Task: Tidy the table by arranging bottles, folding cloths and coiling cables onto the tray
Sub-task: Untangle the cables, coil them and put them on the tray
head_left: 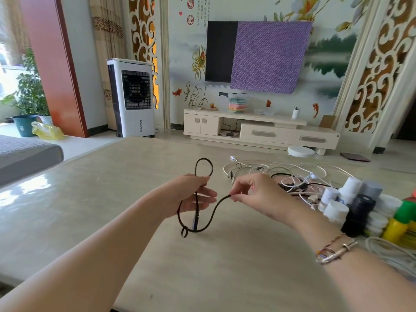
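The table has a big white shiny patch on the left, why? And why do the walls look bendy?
Head view: the shiny patch is glare, daylight from the bright window side at left bouncing off the glossy table. Head view: the wide-angle lens bends straight lines near the edges, so the carved wall panel leans. Head view: the black cable stays fairly sharp.

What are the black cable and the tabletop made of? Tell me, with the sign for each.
Black cable: probably rubber or plastic sheathing, matte; it bends into soft loops without kinking. Tabletop: looks like polished stone or glossy laminate; pale veined pattern, bright window reflections.
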`<state>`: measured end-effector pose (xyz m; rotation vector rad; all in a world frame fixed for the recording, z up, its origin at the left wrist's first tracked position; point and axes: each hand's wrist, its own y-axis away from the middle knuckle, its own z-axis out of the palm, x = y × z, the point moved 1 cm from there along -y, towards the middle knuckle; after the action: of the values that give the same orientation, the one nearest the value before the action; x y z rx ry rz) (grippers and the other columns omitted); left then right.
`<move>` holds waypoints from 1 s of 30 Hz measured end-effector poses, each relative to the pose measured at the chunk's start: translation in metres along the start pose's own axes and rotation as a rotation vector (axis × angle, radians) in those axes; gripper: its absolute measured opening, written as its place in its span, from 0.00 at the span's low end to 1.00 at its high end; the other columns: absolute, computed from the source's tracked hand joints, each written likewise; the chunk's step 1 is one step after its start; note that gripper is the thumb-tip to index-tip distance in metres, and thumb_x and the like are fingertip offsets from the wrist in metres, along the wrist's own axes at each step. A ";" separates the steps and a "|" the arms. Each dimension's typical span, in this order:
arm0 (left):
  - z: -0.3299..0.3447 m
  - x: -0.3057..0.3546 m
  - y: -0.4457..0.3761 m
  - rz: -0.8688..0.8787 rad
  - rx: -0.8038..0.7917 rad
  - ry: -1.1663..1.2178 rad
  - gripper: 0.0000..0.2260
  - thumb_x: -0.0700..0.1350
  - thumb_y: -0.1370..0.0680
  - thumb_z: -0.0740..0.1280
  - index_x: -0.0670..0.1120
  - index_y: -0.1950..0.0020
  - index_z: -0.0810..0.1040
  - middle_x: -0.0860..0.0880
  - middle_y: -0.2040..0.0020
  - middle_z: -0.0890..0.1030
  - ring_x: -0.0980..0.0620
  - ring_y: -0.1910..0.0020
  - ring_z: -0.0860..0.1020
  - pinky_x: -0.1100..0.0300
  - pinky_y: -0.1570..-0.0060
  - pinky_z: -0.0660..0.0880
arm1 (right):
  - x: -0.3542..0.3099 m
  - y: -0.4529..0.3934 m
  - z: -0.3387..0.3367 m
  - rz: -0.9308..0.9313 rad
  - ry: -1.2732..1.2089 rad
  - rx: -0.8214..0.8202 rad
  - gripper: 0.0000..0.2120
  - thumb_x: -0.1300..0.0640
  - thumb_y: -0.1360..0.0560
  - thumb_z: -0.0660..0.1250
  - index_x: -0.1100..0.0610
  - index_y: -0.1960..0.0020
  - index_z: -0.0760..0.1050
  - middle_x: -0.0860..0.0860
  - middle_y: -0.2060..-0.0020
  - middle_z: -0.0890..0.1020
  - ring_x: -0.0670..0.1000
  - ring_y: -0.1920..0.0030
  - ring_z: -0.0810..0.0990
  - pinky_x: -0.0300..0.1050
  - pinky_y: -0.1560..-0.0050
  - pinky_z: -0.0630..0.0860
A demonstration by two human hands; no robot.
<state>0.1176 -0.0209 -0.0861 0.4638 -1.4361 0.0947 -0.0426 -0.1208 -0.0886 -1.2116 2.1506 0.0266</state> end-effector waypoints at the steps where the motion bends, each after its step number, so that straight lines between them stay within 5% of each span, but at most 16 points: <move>1: 0.001 0.000 0.001 0.000 -0.026 -0.023 0.08 0.46 0.19 0.63 0.42 0.51 0.71 0.44 0.61 0.83 0.50 0.65 0.82 0.61 0.67 0.79 | 0.000 0.001 0.001 0.003 0.010 0.002 0.09 0.59 0.28 0.72 0.47 0.63 0.78 0.49 0.65 0.82 0.50 0.63 0.77 0.42 0.59 0.72; 8: 0.005 -0.005 0.002 0.020 -0.079 -0.235 0.15 0.47 0.25 0.72 0.41 0.47 0.71 0.45 0.57 0.82 0.53 0.68 0.78 0.64 0.69 0.75 | -0.004 0.000 -0.002 -0.026 0.000 0.179 0.03 0.58 0.27 0.71 0.53 0.59 0.81 0.46 0.67 0.80 0.39 0.70 0.73 0.31 0.66 0.66; 15: 0.012 -0.007 0.001 0.069 -0.187 -0.332 0.04 0.42 0.20 0.64 0.43 0.54 0.72 0.49 0.71 0.78 0.55 0.73 0.69 0.63 0.68 0.68 | -0.004 0.001 -0.001 -0.074 -0.042 0.242 0.03 0.59 0.28 0.72 0.52 0.58 0.81 0.43 0.66 0.81 0.42 0.61 0.77 0.29 0.61 0.68; 18: 0.006 -0.001 -0.002 0.137 -0.107 -0.343 0.07 0.40 0.19 0.61 0.43 0.55 0.75 0.53 0.76 0.70 0.56 0.72 0.68 0.63 0.63 0.66 | 0.004 -0.002 -0.001 -0.061 -0.083 0.225 0.04 0.58 0.28 0.73 0.51 0.56 0.79 0.47 0.65 0.82 0.45 0.62 0.79 0.35 0.60 0.71; 22: -0.012 0.010 0.001 0.140 0.008 -0.134 0.06 0.40 0.18 0.60 0.43 0.53 0.73 0.52 0.77 0.67 0.52 0.65 0.80 0.56 0.50 0.76 | 0.024 -0.004 -0.005 0.029 0.038 0.145 0.05 0.57 0.26 0.70 0.50 0.60 0.77 0.46 0.64 0.82 0.47 0.61 0.78 0.44 0.55 0.74; 25: -0.025 0.014 -0.001 0.121 0.083 0.136 0.04 0.39 0.18 0.60 0.42 0.52 0.71 0.51 0.75 0.64 0.55 0.77 0.71 0.54 0.62 0.82 | 0.039 -0.003 -0.008 0.120 0.132 0.123 0.06 0.57 0.24 0.66 0.51 0.59 0.78 0.46 0.63 0.83 0.47 0.59 0.80 0.48 0.51 0.77; 30: -0.032 0.010 -0.010 0.156 0.204 0.240 0.06 0.41 0.18 0.59 0.44 0.55 0.69 0.51 0.73 0.62 0.57 0.81 0.61 0.63 0.78 0.70 | 0.025 -0.006 -0.003 0.064 0.043 0.201 0.07 0.59 0.23 0.66 0.53 0.59 0.81 0.44 0.68 0.82 0.48 0.65 0.79 0.47 0.54 0.77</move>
<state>0.1524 -0.0210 -0.0809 0.4882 -1.2293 0.4122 -0.0479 -0.1439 -0.0981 -1.0358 2.1702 -0.1856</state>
